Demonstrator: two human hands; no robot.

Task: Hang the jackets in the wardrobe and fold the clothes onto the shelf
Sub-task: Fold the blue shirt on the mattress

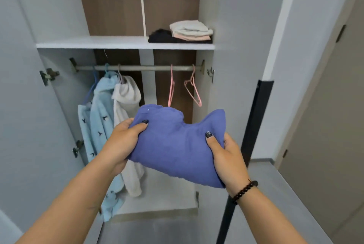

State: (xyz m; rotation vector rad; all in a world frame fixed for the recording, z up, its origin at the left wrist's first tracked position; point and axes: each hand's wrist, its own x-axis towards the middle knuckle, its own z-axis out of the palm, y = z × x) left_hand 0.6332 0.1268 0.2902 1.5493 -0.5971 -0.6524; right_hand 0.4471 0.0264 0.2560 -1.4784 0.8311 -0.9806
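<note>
L hand & R hand grip pinching folded blue garment; shelf at 12 o'clock.

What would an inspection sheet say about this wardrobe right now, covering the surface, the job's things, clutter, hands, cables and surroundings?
Surface: white shelf, left part bare, folded stack at right.
Job's things: folded purple garment held in front of the wardrobe; folded clothes stack on the shelf; light blue jacket and white jacket hanging on the rail.
Clutter: two empty pink hangers on the rail.
Hands: left hand and right hand grip the purple garment's opposite ends.
Cables: nothing seen.
Surroundings: open wardrobe doors, grey floor, a closed door at right.
</note>
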